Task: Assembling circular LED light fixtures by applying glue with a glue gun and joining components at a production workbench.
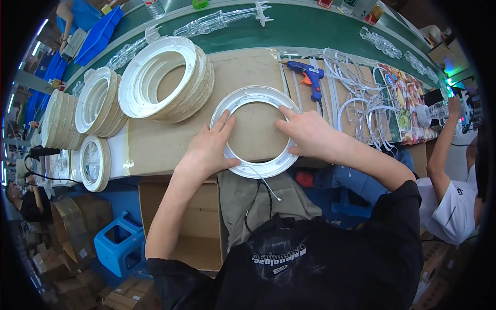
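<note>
A white plastic ring (256, 93) with a shallow channel lies on the cardboard-covered bench in front of me, its near edge over my lap. My left hand (205, 146) grips its left side, fingers on the upper left and thumb at the lower left. On the opposite side my right hand (312, 134) holds the rim, fingertips at the upper right and thumb lower down. A thin white wire (269, 188) hangs from the near edge of the ring and ends in a small tip. What sits under my fingers is hidden.
Stacks of similar rings (204, 85) stand to the left. A blue glue gun (311, 78) and tangled white strips (367, 106) lie to the right. Clear plastic pieces (206, 23) rest on the green belt (294, 26). A co-worker's arm (443, 150) is at the right.
</note>
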The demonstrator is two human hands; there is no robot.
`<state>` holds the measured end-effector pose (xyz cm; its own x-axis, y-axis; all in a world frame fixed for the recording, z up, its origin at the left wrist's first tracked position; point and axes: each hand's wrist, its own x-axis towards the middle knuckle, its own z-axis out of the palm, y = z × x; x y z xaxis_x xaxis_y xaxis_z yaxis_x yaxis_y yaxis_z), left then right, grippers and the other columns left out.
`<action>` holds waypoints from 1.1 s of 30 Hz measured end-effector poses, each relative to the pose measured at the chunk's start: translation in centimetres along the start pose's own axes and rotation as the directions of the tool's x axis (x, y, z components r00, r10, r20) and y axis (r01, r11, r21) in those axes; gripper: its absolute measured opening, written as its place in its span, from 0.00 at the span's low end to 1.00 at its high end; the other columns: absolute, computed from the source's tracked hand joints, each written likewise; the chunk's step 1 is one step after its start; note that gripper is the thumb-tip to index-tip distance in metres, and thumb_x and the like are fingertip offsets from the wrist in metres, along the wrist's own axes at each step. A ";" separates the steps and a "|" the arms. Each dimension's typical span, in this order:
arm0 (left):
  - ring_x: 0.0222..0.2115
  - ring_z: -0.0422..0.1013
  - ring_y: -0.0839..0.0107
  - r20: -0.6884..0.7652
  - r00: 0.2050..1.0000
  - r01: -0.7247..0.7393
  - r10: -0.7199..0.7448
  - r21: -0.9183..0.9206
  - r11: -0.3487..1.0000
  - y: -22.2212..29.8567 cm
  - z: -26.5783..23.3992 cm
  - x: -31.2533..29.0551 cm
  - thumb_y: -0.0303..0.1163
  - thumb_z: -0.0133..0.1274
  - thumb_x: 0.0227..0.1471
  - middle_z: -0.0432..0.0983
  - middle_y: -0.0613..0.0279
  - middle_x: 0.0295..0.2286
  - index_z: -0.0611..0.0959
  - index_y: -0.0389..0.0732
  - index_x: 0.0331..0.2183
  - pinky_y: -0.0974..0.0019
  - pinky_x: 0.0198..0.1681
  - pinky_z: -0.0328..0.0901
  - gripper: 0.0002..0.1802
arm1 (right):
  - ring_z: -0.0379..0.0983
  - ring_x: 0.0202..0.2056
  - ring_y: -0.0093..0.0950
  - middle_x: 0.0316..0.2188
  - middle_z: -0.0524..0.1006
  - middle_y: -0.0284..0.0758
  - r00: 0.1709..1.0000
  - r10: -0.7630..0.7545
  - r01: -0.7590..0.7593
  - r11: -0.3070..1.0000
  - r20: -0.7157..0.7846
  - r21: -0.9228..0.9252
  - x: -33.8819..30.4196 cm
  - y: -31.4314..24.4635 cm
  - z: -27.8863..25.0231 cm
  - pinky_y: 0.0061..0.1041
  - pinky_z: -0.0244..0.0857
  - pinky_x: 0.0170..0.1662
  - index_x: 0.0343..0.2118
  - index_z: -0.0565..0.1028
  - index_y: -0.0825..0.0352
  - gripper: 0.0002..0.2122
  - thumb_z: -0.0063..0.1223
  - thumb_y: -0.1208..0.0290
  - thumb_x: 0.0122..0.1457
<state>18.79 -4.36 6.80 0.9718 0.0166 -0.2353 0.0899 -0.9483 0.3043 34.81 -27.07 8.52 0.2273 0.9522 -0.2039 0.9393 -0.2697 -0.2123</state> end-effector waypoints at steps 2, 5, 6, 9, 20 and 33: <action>0.50 0.68 0.39 0.018 1.000 0.017 -0.017 0.013 1.000 0.4 -0.2 0.1 0.43 0.72 0.35 0.53 0.51 0.66 0.61 0.42 0.64 0.51 0.56 0.68 0.58 | 0.79 0.34 0.47 0.54 0.68 0.53 1.000 -0.001 0.001 1.000 -0.001 0.019 0.0 0.0 0.1 0.40 0.74 0.38 0.44 0.72 0.67 0.27 0.71 0.68 0.39; 0.51 0.68 0.39 0.036 0.999 0.036 -0.036 0.018 0.999 0.7 -0.4 0.1 0.43 0.72 0.34 0.53 0.50 0.66 0.61 0.42 0.64 0.51 0.56 0.68 0.58 | 0.78 0.35 0.48 0.55 0.67 0.54 1.000 0.002 -0.002 0.999 -0.002 0.043 0.0 0.2 0.1 0.41 0.74 0.39 0.44 0.73 0.67 0.27 0.71 0.68 0.39; 0.51 0.68 0.39 0.039 0.998 0.040 -0.040 0.010 0.999 0.7 -0.3 0.1 0.42 0.72 0.34 0.53 0.50 0.66 0.61 0.41 0.64 0.51 0.56 0.68 0.58 | 0.78 0.36 0.49 0.55 0.67 0.54 1.000 0.003 -0.004 0.999 0.001 0.052 0.0 0.3 0.1 0.41 0.74 0.40 0.45 0.73 0.67 0.27 0.71 0.68 0.39; 0.54 0.67 0.40 0.029 0.999 0.035 -0.035 -0.027 0.999 0.3 -0.4 0.0 0.41 0.71 0.35 0.53 0.50 0.66 0.61 0.41 0.64 0.51 0.59 0.64 0.57 | 0.78 0.37 0.49 0.55 0.67 0.53 1.000 0.007 -0.007 0.998 -0.005 0.070 -0.2 0.2 -0.1 0.41 0.74 0.41 0.47 0.73 0.67 0.28 0.71 0.67 0.40; 0.51 0.71 0.46 -0.285 0.959 -0.104 0.001 -0.346 0.932 -2.2 -0.1 -2.2 0.33 0.62 0.51 0.60 0.46 0.61 0.68 0.37 0.60 0.50 0.54 0.67 0.37 | 0.79 0.33 0.40 0.35 0.79 0.42 0.762 0.376 -0.348 0.924 -0.527 0.156 -1.7 6.7 0.8 0.38 0.71 0.37 0.40 0.78 0.68 0.17 0.62 0.60 0.54; 0.35 0.75 0.65 -0.506 0.815 -0.174 -0.283 -0.679 0.713 -4.0 5.6 -1.4 0.26 0.55 0.55 0.78 0.54 0.37 0.77 0.33 0.50 0.64 0.37 0.70 0.19 | 0.78 0.25 0.30 0.19 0.78 0.38 0.711 0.672 -0.578 0.727 -0.209 0.371 1.3 12.4 1.6 0.31 0.69 0.27 0.29 0.79 0.72 0.18 0.58 0.56 0.55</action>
<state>15.88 -2.37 0.73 0.8768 0.4419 0.1893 0.0428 -0.4641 0.8848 46.39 -29.38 4.10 0.8463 0.5254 -0.0882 0.4557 -0.7996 -0.3912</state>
